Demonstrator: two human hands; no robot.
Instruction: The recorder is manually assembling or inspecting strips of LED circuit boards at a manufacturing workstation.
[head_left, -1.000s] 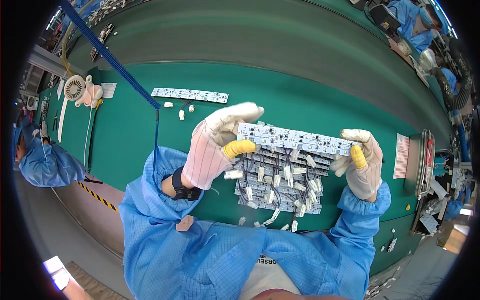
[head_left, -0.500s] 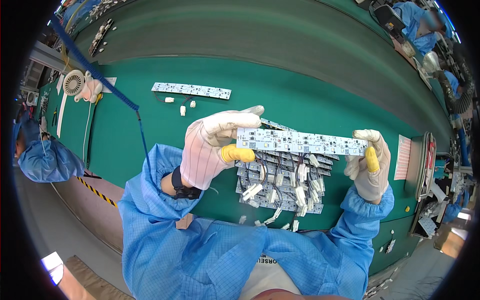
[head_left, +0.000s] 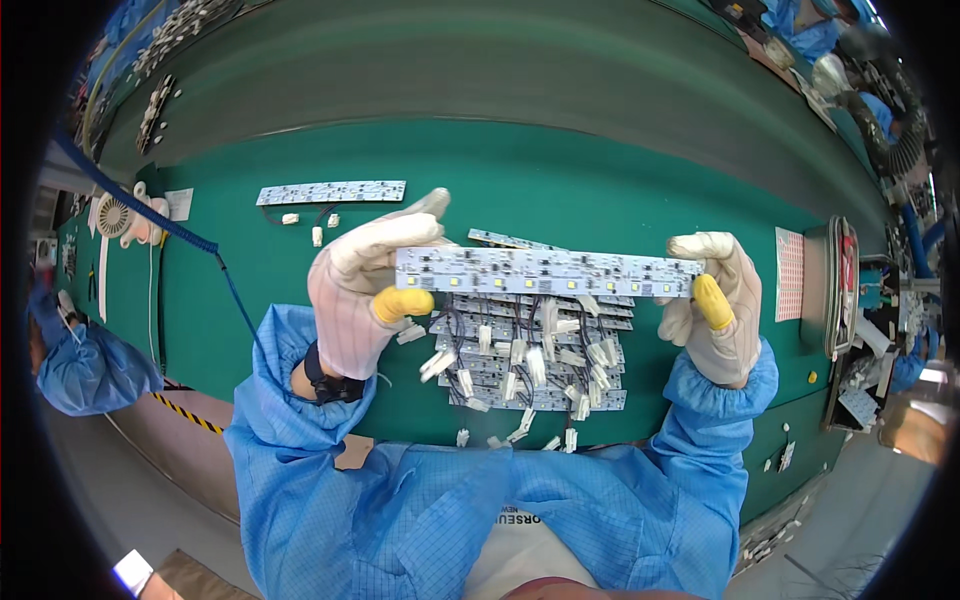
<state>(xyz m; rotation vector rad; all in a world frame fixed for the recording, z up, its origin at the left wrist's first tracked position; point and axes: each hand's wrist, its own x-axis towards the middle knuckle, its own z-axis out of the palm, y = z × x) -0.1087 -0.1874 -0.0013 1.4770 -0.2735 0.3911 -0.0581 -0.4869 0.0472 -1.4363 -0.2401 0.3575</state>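
A long white LED circuit board (head_left: pixel 550 272) is held up level between my two hands, its parts-covered face toward me. My left hand (head_left: pixel 365 270), in a white glove with a yellow thumb tip, pinches its left end. At the right end, my right hand (head_left: pixel 722 305) grips it in a matching glove. Below and partly behind it lies a pile of similar circuit boards (head_left: pixel 590 400) with dark wires and white connectors (head_left: pixel 537 368). Whether any of those wires hang from the held board, I cannot tell.
Another circuit board (head_left: pixel 331 192) with connectors lies on the green mat (head_left: pixel 560 170) at the far left. Beyond it stands a small white fan (head_left: pixel 122 216) near a blue coiled cord (head_left: pixel 190 235). A metal tray (head_left: pixel 830 285) and a pink-dotted sheet (head_left: pixel 789 275) are at right. Co-workers sit nearby.
Both hands and the held board have come closer to the camera, so the board looks larger and its left end sits further left. The whole view has shifted slightly too.
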